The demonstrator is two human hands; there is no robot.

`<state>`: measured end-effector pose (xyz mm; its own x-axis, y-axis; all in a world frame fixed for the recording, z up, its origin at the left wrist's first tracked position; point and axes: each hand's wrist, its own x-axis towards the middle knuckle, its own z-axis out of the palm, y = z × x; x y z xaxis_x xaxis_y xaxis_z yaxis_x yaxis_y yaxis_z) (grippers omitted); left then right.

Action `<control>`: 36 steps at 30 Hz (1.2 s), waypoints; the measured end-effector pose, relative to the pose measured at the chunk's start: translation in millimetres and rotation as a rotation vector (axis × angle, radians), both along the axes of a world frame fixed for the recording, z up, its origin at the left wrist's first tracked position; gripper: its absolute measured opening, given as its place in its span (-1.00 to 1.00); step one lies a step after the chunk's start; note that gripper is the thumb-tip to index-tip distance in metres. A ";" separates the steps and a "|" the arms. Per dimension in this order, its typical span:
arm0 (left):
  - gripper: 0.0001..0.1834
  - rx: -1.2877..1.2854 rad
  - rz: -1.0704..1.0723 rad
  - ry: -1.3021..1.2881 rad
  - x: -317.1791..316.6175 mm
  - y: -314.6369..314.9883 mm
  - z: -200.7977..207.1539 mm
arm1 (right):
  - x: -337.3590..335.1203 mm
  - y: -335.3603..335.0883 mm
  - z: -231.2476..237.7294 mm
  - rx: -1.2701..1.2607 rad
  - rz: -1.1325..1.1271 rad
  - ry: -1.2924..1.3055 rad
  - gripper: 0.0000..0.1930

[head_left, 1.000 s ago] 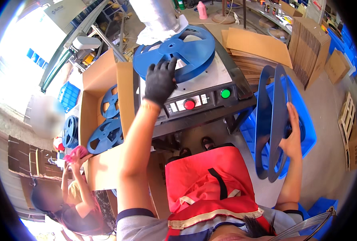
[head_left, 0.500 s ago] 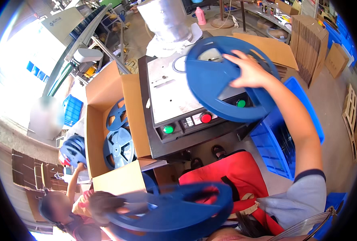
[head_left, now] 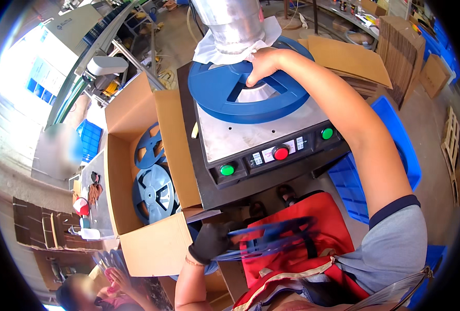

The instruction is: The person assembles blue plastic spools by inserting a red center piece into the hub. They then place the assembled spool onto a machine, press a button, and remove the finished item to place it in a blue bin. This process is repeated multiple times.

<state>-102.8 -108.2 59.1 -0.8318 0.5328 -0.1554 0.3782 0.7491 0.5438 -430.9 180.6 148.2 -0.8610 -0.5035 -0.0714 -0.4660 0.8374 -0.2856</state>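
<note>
My bare right hand (head_left: pixel 265 65) grips a blue plastic reel (head_left: pixel 269 110), its fingers at an opening near the hub. This reel lies over the metal plate (head_left: pixel 217 142) of a machine, beneath a silvery cylinder (head_left: pixel 232 23) with white sheeting around its lower end. Low in front of me, my left hand (head_left: pixel 212 242) wears a dark glove and is closed on the edge of a second blue reel (head_left: pixel 279 236), which is smeared by motion. Two green buttons (head_left: pixel 227 169) and a red button (head_left: pixel 281 152) sit on the machine's front panel.
Left of the machine stands an open cardboard box (head_left: pixel 175 150) holding blue reels (head_left: pixel 156 193). A blue crate (head_left: pixel 351 194) is at the right, near flattened cardboard (head_left: pixel 346 57). A co-worker's hand (head_left: pixel 118 280) is at lower left, beside more reels.
My right hand has brought its reel left and down onto the plate area under the cylinder. My left hand has swung its reel rightward from the lower left. The co-worker has shifted downward.
</note>
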 end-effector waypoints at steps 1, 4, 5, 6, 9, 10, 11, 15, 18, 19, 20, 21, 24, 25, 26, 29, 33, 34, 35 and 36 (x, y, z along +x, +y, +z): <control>-0.74 0.097 -0.009 0.170 -9.9 5.6 -10.5 | 0.7 -2.3 1.3 0.013 0.005 -0.012 -0.15; -0.67 -0.031 -0.016 0.132 -34.6 24.1 -7.9 | 12.5 -15.8 9.7 0.152 -0.027 -0.015 0.10; -0.61 -0.028 -0.038 0.220 -39.4 26.3 -9.5 | 12.9 -17.8 11.4 0.118 -0.027 -0.132 0.14; -0.55 -0.030 -0.065 0.311 -44.8 27.9 -11.4 | 10.4 -16.2 6.9 0.115 -0.040 -0.103 0.14; -0.37 -0.158 -0.098 0.488 -63.6 28.4 -24.1 | -8.2 -7.6 -11.9 0.115 -0.066 -0.016 0.15; -0.32 -0.224 -0.094 0.516 -64.0 27.4 -31.6 | -6.3 -7.4 -12.5 0.116 -0.049 -0.006 0.16; -0.25 -0.196 -0.071 0.485 -67.2 24.9 -42.7 | -6.3 -6.0 -10.2 0.106 -0.077 -0.039 0.20; -0.21 -0.183 -0.037 0.435 -61.1 30.7 -46.0 | 45.6 28.7 -4.1 0.066 -0.121 0.330 0.00; -0.19 -0.169 -0.008 0.545 -58.6 21.3 -72.8 | 120.5 94.9 -43.0 -0.344 -0.203 0.538 -0.10; -0.21 -0.153 0.013 0.514 -59.8 24.5 -78.6 | 147.7 122.4 -65.4 -0.332 -0.309 0.570 -0.08; -0.24 -0.119 -0.008 0.542 -63.4 29.5 -81.2 | 171.3 143.7 -94.4 -0.315 -0.427 0.599 -0.05; -0.27 -0.086 -0.011 0.533 -64.8 32.7 -81.2 | 190.1 156.1 -124.5 -0.275 -0.525 0.594 -0.02; -0.41 -0.059 0.071 0.422 -66.8 17.0 -98.8 | 196.9 147.2 -194.2 -0.393 -0.663 0.634 -0.05; -0.46 -0.121 0.038 0.431 -67.9 19.0 -95.0 | 197.1 144.1 -196.2 -0.549 -0.710 0.420 0.02; -0.50 -0.192 0.012 0.455 -70.4 24.6 -84.1 | 194.1 144.5 -201.6 -0.579 -0.710 0.492 0.05; -0.51 -0.289 -0.096 0.691 -70.1 36.3 -64.6 | 206.0 132.4 -174.6 -0.487 -0.816 0.483 0.05; -0.59 0.134 0.002 -0.079 -22.8 76.3 -17.8 | 262.0 102.5 -128.0 -0.828 -0.226 0.443 -0.12; -0.62 0.137 -0.069 -0.131 -6.8 86.0 -10.6 | 292.9 90.7 -118.7 -0.883 0.032 0.381 -0.15; -0.74 0.074 -0.031 -0.264 9.8 99.6 -2.9 | 324.1 82.2 -115.0 -0.845 0.203 0.195 -0.22; -0.78 0.109 -0.312 0.109 20.4 114.8 -2.6 | 352.0 79.6 -112.8 -0.804 0.368 0.011 -0.28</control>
<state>-82.3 6.7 56.4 -0.6350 0.7725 -0.0031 0.6398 0.5282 0.5583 -79.0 260.2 35.4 -0.6332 -0.6431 0.4306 -0.6723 0.1814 -0.7177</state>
